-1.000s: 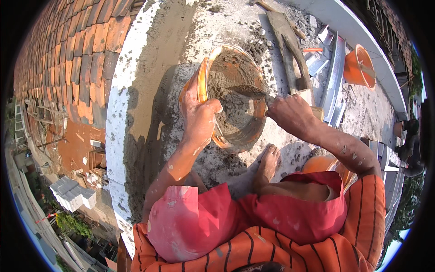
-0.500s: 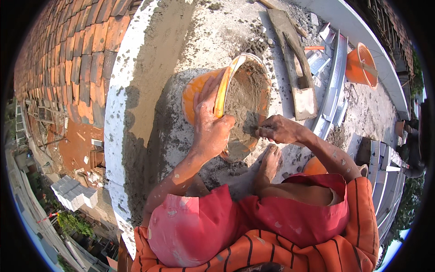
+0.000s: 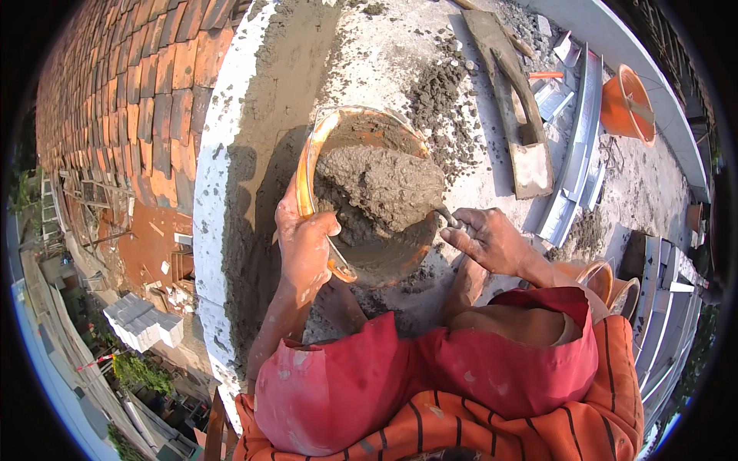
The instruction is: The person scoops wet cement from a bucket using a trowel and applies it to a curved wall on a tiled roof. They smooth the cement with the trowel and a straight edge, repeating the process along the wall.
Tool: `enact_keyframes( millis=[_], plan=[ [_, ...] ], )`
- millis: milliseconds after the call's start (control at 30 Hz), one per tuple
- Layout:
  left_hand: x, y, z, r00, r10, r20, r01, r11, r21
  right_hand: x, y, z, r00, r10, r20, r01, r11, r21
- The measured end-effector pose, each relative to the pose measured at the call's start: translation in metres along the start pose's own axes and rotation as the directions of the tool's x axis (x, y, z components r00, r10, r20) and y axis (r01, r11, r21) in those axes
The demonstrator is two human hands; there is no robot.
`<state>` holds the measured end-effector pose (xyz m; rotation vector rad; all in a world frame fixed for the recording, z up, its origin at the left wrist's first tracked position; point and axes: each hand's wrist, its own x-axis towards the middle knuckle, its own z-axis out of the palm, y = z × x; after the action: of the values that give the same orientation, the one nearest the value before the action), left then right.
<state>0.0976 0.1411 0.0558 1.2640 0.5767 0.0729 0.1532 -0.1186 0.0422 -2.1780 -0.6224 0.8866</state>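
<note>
My left hand (image 3: pixel 306 244) grips the near rim of an orange bucket (image 3: pixel 307 157), which is tilted toward me on a rough concrete ledge (image 3: pixel 369 54). My right hand (image 3: pixel 492 242) holds the handle of a trowel (image 3: pixel 450 219) whose blade is buried under a heap of wet grey mortar (image 3: pixel 380 184) inside the bucket. More wet mortar pools at the bucket's bottom. My bare feet rest on the ledge just below the bucket, and my knees in red cloth are at the lower edge.
The ledge drops off at the left to a red tiled roof (image 3: pixel 131 92) and a yard far below. A long wooden float (image 3: pixel 515 100), metal channels (image 3: pixel 584 138), an orange bucket (image 3: pixel 626 104) and loose mortar clumps (image 3: pixel 438 100) lie to the right.
The bucket has been tipped further toward me by my left hand. My right hand has drawn the trowel up with a large load of mortar on it.
</note>
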Motion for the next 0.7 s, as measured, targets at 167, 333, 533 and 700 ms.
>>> enact_keyframes(
  millis=[167, 333, 533, 700],
  plan=[
    [-0.002, 0.000, -0.005, 1.000, -0.017, -0.026, 0.017, 0.999, 0.027, 0.011, 0.016, 0.017, 0.995, -0.004, 0.100, 0.010, 0.998, -0.055],
    [0.013, -0.006, -0.024, 0.998, 0.053, -0.027, -0.050, 0.995, 0.091, 0.013, 0.002, 0.012, 0.991, -0.033, 0.127, 0.027, 0.998, 0.051],
    [0.002, 0.001, -0.039, 0.993, -0.098, -0.062, 0.090, 0.990, -0.113, 0.007, -0.017, -0.008, 0.976, 0.040, 0.213, -0.096, 0.961, 0.261],
    [-0.009, -0.007, -0.042, 0.995, -0.062, -0.073, 0.060, 0.998, -0.035, 0.013, -0.004, -0.024, 0.967, -0.154, 0.203, -0.064, 0.625, 0.778]
  ],
)
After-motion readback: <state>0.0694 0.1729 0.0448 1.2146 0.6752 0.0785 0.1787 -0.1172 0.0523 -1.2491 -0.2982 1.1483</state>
